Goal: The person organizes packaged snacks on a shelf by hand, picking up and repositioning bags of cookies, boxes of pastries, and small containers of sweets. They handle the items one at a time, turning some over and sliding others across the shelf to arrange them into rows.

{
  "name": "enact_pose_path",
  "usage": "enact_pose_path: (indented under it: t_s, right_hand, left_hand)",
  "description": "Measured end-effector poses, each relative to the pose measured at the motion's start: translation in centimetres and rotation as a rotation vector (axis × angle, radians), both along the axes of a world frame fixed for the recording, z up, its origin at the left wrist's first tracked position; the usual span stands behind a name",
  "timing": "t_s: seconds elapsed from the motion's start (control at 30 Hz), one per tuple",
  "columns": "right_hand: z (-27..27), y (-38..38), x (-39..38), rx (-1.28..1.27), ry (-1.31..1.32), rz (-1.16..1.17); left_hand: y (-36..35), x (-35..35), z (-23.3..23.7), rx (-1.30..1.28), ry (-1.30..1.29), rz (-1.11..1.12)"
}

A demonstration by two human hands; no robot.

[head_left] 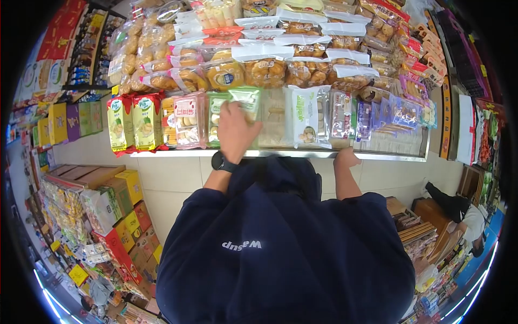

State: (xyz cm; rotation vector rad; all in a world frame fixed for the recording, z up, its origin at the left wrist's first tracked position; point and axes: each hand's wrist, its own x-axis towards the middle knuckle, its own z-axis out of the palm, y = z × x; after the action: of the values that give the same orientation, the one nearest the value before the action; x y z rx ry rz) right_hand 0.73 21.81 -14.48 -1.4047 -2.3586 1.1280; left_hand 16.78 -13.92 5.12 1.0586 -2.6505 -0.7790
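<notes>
My left hand (237,132), with a dark watch on its wrist, reaches over the front row of the display table. Its fingers and thumb close around a green snack packet (245,96), which looks slightly smeared. Part of a second green packet shows just left of the fingers. Pink-and-white snack packets (187,116) stand further left. To the right, past a bare gap, lies a white-and-green bag (310,116). Down at the table's metal front edge (391,156), my right hand (347,157) is curled against the rim, its fingertips partly hidden.
Rows of bagged baked goods (264,67) fill the table behind. Two yellow-and-red packs (147,121) stand at its left end, small purple packs (404,113) towards the right. Stacked boxes (127,227) are at lower left. A person (475,224) is at the far right.
</notes>
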Motion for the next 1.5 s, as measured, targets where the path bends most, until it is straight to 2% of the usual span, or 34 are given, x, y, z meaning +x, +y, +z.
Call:
enact_pose_path:
  t_s: [0.1, 0.23, 0.33, 0.57, 0.8, 1.07, 1.17, 1.27, 1.33, 1.4, 1.5]
  right_hand:
    - [-0.6, -0.1, -0.1, -0.007, 0.065, -0.011]
    - [-0.3, -0.1, -0.2, -0.007, 0.066, -0.026]
    - [-0.1, -0.2, -0.2, 0.011, 0.049, -0.024]
    - [1.4, -0.9, -0.1, -0.016, 0.009, -0.032]
    - [-1.3, 0.7, -0.3, -0.007, 0.024, -0.020]
    - [-1.1, 0.3, -0.2, -0.028, 0.093, -0.031]
    - [-1.3, 0.4, 0.1, -0.040, 0.183, 0.009]
    - [-1.0, 0.4, 0.1, -0.028, 0.105, 0.018]
    - [0.4, -0.2, 0.0, -0.047, 0.039, 0.001]
    - [0.6, -0.3, -0.1, -0.047, 0.025, -0.006]
    - [-1.4, 0.6, -0.3, -0.037, 0.070, 0.003]
  left_hand:
    - [-2.2, 1.1, 0.4, -0.115, -0.107, 0.065]
    - [-4.3, 2.6, -2.9, -0.297, -0.061, 0.049]
    - [-4.3, 3.0, -3.9, -0.261, -0.135, 0.077]
    - [-2.9, 3.1, -4.3, -0.348, -0.105, 0.056]
    - [-2.9, 3.6, -6.7, -0.418, -0.150, 0.027]
    - [-2.5, 3.1, -7.0, -0.414, -0.173, 0.061]
    - [-1.2, 2.0, -5.1, -0.423, -0.159, 0.075]
    - [1.9, -0.5, -5.0, -0.209, 0.152, -0.082]
    - [4.6, -2.8, -5.6, 0.182, 0.264, -0.186]
    - [7.3, -5.3, -6.5, 0.538, 0.162, -0.166]
    - [8.2, -7.7, -9.0, 0.590, -0.005, -0.224]
